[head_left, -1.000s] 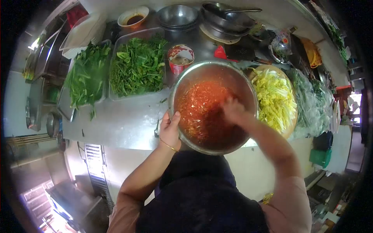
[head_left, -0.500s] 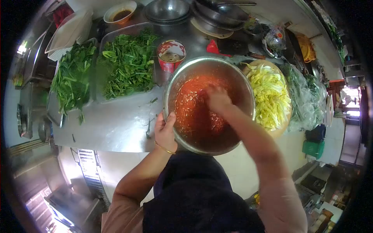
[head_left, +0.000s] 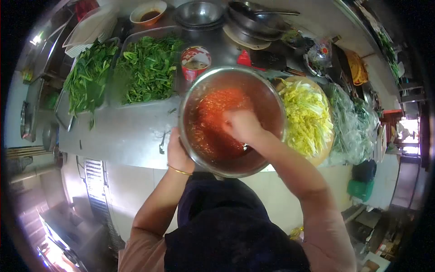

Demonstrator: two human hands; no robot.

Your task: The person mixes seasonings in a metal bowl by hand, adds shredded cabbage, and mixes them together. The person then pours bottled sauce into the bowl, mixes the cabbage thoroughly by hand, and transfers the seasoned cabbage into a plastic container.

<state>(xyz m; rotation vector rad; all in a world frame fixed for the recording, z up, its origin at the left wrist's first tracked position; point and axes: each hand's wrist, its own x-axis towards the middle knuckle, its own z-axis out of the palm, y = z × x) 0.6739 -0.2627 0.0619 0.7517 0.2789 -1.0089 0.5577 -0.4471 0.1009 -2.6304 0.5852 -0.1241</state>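
- Grasping metal bowl [head_left: 270, 106] by left side with left hand [head_left: 178, 153].
- Working right hand [head_left: 243, 125] in red mixture [head_left: 216, 108] inside bowl; finger closure indeterminable.
- Shifted from right wall toward centre, apparently for mixing.

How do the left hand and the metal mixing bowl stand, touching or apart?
Touching: the head view shows the left hand against the left side of the metal mixing bowl.

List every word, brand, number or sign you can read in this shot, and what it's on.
No text is readable.
Red can: any print on its wall is too small and blurred to read.
Clear bag: red spot on it, too small to tell if it's a logo.
Bowl: no marking visible.
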